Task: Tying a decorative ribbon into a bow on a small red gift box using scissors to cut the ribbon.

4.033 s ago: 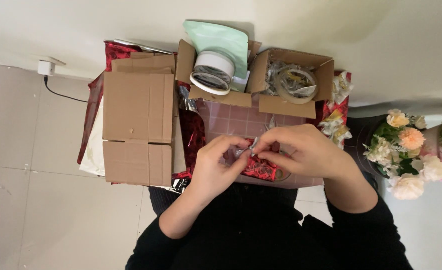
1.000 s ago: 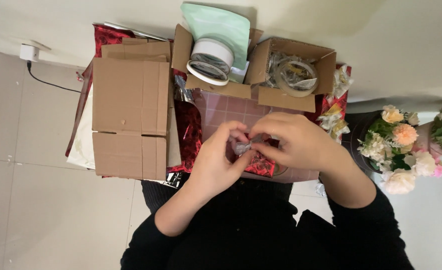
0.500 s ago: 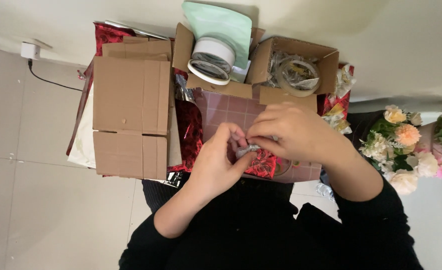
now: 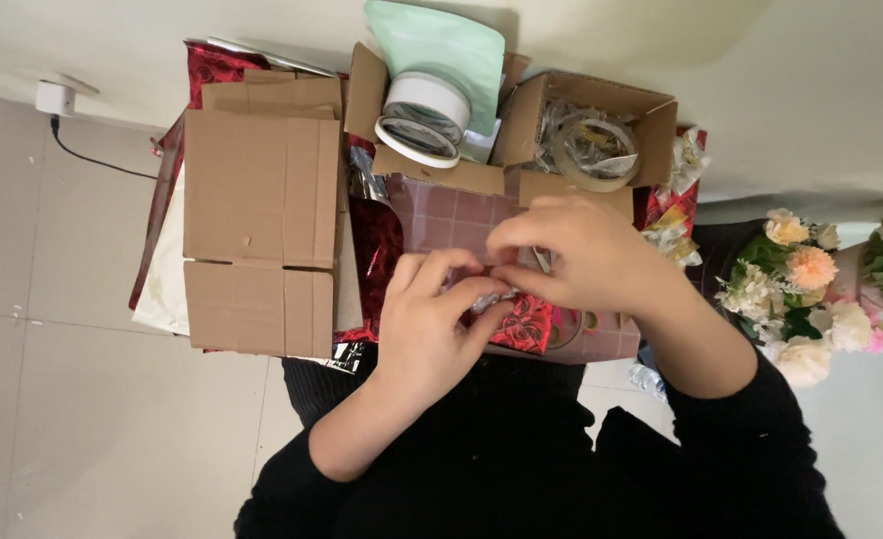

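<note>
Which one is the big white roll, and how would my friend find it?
Look past the hands to the two open cardboard boxes by the wall. The white tape roll stands in the left box, leaning on a pale green pouch. The right box holds only clear, see-through rolls.

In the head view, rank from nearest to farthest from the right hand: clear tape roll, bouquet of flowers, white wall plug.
Measured from the right hand:
1. Clear tape roll, just above it in the open box.
2. Bouquet of flowers, off to the right.
3. White wall plug, far upper left.

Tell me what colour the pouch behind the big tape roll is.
The pouch is pale mint green, seen clearly in the head view.
</note>
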